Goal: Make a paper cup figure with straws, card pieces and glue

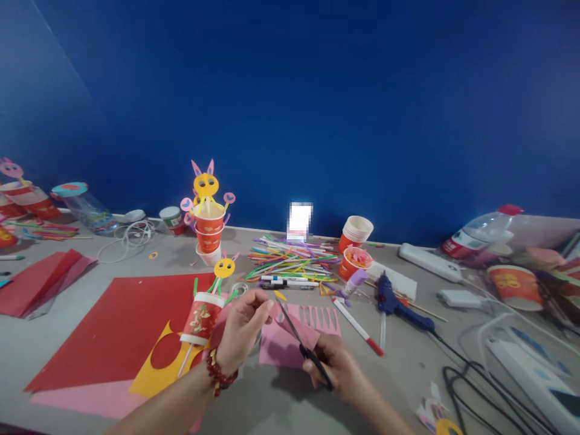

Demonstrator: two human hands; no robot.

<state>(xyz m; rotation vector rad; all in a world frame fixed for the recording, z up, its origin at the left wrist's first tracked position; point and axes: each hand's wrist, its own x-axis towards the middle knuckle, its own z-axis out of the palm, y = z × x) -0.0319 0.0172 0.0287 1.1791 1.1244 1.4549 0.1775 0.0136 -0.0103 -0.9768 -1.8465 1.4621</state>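
Note:
My left hand (242,329), with a beaded bracelet at the wrist, pinches a small piece of pink paper (273,310) between thumb and fingers. In my right hand (338,362) are black-handled scissors (319,362), their blades pointing up and left beside the pinched paper. Whether the blades touch it I cannot tell. Under and behind the scissors is a pink sheet (278,350) with a row of leaf-shaped holes along its far side. Left of my left hand, a red paper cup (202,317) carries a yellow paper face (224,267) with pink ears.
A red sheet (122,320) and a cut yellow sheet (149,377) lie left. Behind my hands are colourful pipe cleaners (290,260), markers and a purple glue stick (356,283). A blue glue gun (401,308) with a looping black cord lies right, near a power strip (530,374).

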